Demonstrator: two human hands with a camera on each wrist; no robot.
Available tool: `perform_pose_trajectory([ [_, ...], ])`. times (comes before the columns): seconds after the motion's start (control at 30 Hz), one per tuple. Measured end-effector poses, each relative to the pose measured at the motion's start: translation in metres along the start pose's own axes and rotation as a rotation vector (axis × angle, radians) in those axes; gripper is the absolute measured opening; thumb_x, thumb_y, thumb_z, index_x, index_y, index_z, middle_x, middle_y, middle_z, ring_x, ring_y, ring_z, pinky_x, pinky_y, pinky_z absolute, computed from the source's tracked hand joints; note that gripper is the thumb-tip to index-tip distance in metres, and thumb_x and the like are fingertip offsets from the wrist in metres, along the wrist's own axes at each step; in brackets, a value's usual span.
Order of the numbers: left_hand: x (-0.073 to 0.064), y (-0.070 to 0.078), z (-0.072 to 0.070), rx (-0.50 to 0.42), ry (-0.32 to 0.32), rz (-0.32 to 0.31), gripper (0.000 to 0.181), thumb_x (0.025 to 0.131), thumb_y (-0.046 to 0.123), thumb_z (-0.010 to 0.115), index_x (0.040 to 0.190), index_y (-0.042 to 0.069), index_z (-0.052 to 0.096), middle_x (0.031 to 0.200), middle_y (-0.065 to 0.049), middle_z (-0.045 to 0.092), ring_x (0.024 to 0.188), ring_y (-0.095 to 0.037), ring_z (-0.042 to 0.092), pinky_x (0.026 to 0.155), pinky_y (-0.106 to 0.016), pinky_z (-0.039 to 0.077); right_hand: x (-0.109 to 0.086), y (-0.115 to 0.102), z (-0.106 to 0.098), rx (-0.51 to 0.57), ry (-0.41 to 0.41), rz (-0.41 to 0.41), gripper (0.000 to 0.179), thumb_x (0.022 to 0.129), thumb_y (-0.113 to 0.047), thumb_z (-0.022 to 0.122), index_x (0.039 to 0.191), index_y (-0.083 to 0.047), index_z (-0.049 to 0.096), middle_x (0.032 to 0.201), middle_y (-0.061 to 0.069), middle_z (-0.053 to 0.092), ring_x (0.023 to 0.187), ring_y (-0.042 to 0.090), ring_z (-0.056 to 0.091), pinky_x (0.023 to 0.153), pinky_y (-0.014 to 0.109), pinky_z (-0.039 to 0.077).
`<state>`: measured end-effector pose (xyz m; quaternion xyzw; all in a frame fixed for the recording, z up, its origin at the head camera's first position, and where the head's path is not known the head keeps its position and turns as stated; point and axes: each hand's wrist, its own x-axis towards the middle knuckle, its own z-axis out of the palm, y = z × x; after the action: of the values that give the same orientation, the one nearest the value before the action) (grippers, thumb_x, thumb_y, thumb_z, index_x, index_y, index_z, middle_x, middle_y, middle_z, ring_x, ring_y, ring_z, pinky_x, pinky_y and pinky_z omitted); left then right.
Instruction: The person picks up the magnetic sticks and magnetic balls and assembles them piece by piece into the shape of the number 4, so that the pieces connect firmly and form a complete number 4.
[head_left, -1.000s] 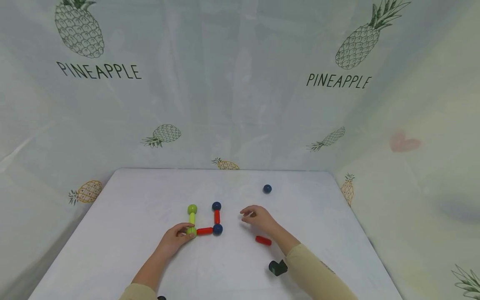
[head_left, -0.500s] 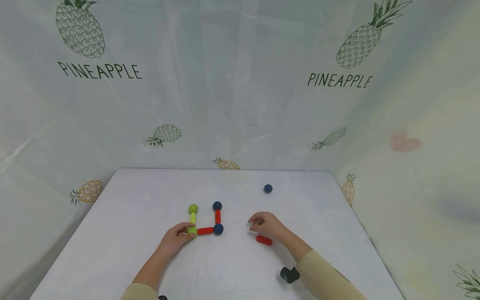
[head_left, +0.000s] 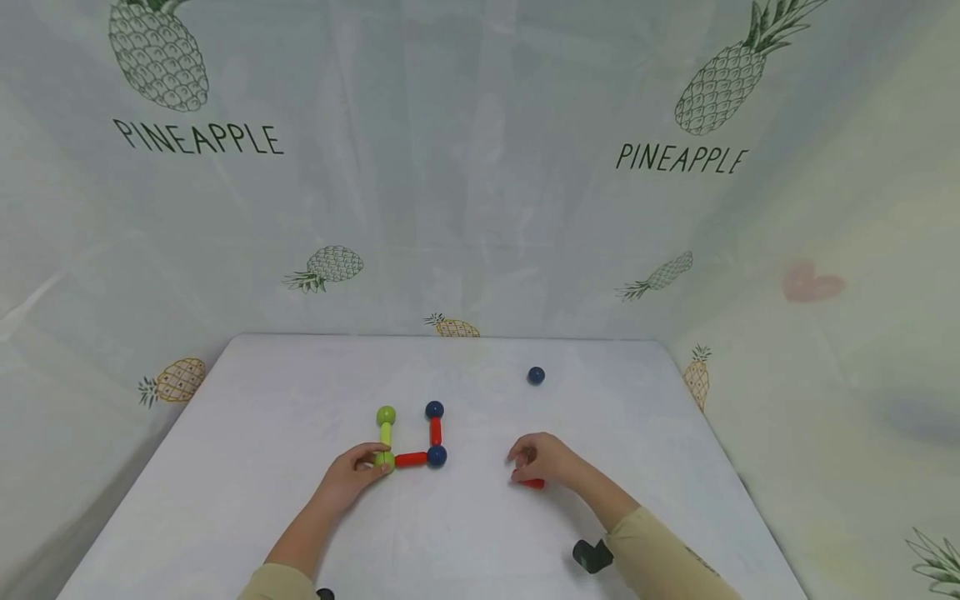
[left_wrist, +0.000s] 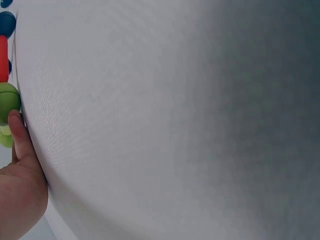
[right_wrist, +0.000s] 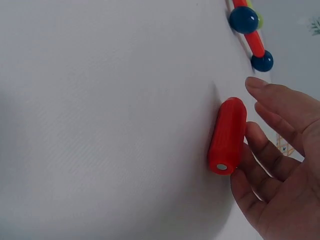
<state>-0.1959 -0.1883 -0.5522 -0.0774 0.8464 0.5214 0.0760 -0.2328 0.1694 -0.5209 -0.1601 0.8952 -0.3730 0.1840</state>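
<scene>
Assembly status: three rods and four balls appear joined in a U shape, its open side facing away from the hands. The near green ball (left_wrist: pixel 8 100) forms one corner at the left hand (head_left: pixel 349 481); beyond that hand, a light green rod (head_left: pixel 386 433) leads to the far green ball (head_left: pixel 386 415). Between the hands, the crosswise red rod (head_left: pixel 410 459) runs to the near blue ball (head_left: pixel 437 456), then the upright red rod (head_left: pixel 436 432) runs to the far blue ball (head_left: pixel 434 409). Two parts are unattached: the loose red rod (right_wrist: pixel 228 135), lying just below the right hand (head_left: pixel 549 460), and the loose blue ball (head_left: pixel 536 376), well beyond it. Hand pose: the left hand pinches the near green ball at the table (head_left: pixel 465 533). The right hand grasps nothing; its fingers (right_wrist: pixel 272 156) are loosely bent beside the loose red rod. Contact there cannot be confirmed.
</scene>
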Motion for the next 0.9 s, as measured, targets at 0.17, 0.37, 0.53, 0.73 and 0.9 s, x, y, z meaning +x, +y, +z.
perform_pose_trajectory([
  [0.17,0.0016,-0.0014,0.0002,0.000,-0.001,0.001,0.038,0.085,0.022,0.077,0.119,0.010,0.067,0.105,-0.008,0.058,0.082,-0.021,0.050,0.067,-0.032,0.043,-0.0038,-0.0005,-0.0006,0.003,-0.014,0.016,0.020,0.076,-0.006,0.081,0.091,-0.009,0.069,0.074,-0.002,0.055,0.068,0.014,0.050,0.058,0.025,0.042],
  [0.37,0.0028,-0.0035,0.0003,0.000,-0.001,-0.002,0.037,0.084,0.021,0.077,0.118,0.011,0.068,0.104,-0.008,0.058,0.082,-0.021,0.050,0.067,-0.032,0.043,-0.0063,0.0011,0.0006,0.026,-0.030,0.050,0.022,0.074,-0.003,0.082,0.089,-0.011,0.068,0.077,0.000,0.055,0.072,0.016,0.050,0.061,0.028,0.043],
  [0.53,0.0027,-0.0034,0.0010,-0.008,-0.003,-0.002,0.037,0.085,0.021,0.077,0.119,0.011,0.068,0.104,-0.008,0.058,0.082,-0.021,0.050,0.067,-0.032,0.043,-0.0069,0.0037,0.0020,0.023,-0.032,0.062,0.023,0.074,-0.002,0.082,0.087,-0.013,0.067,0.080,0.000,0.055,0.075,0.016,0.050,0.063,0.028,0.044],
  [0.73,0.0029,-0.0033,0.0021,-0.002,-0.002,-0.018,0.036,0.085,0.022,0.077,0.118,0.012,0.068,0.105,-0.008,0.058,0.083,-0.021,0.050,0.067,-0.030,0.044,-0.0067,0.0046,0.0031,0.002,-0.026,0.056,0.023,0.074,-0.001,0.082,0.087,-0.013,0.067,0.081,-0.001,0.055,0.076,0.016,0.050,0.064,0.029,0.045],
  [0.9,0.0027,-0.0028,0.0011,0.007,-0.002,-0.021,0.037,0.085,0.023,0.077,0.119,0.012,0.068,0.105,-0.008,0.058,0.084,-0.021,0.050,0.068,-0.030,0.044,-0.0055,0.0024,0.0033,0.002,-0.027,0.050,0.023,0.074,-0.003,0.082,0.087,-0.014,0.067,0.082,-0.002,0.056,0.078,0.017,0.050,0.067,0.030,0.044],
])
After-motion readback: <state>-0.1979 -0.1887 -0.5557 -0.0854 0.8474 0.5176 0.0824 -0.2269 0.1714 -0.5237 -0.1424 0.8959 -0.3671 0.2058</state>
